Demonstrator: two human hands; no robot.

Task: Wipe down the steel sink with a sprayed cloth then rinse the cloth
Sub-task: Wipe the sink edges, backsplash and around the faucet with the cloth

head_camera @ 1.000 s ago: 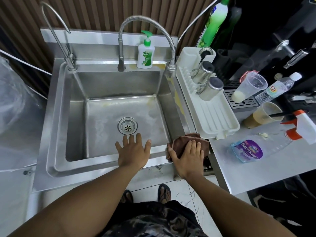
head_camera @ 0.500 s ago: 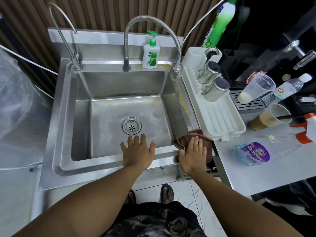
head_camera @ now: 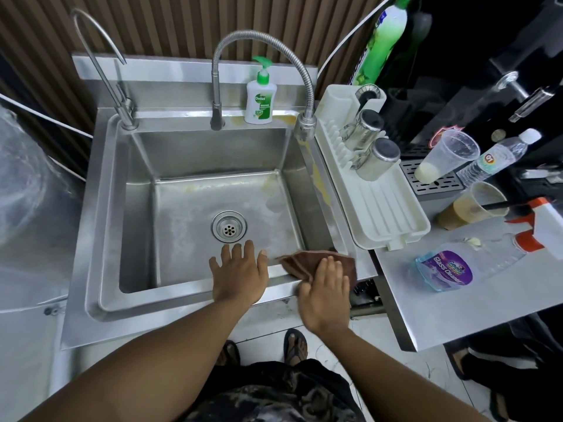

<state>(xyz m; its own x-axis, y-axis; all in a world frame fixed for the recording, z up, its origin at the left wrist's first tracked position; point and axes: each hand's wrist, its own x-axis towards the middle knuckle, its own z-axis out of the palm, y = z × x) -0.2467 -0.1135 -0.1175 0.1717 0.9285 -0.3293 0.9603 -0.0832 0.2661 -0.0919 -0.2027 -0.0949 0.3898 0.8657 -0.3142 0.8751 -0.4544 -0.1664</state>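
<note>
The steel sink (head_camera: pixel 109 208) fills the middle of the head view, with a round drain (head_camera: pixel 229 229) in its stained basin. A brown cloth (head_camera: pixel 300 261) lies on the sink's front right rim. My right hand (head_camera: pixel 326 292) presses flat on the cloth with straight fingers. My left hand (head_camera: pixel 239 274) rests flat on the front rim, fingers spread and reaching over the basin edge, just left of the cloth. A glass cleaner spray bottle (head_camera: pixel 475 263) lies on its side on the counter to the right.
A flexible tap (head_camera: pixel 274 47) arches over the basin and a thin tap (head_camera: pixel 100 53) stands at back left. A soap dispenser (head_camera: pixel 259 100) sits on the back ledge. A white drying rack (head_camera: pixel 393 214) with steel cups borders the right; plastic cups (head_camera: pixel 447 156) and a water bottle (head_camera: pixel 493 156) stand beyond.
My right hand has slid the cloth a little leftward along the front rim, towards my left hand. My left hand stays flat on the rim.
</note>
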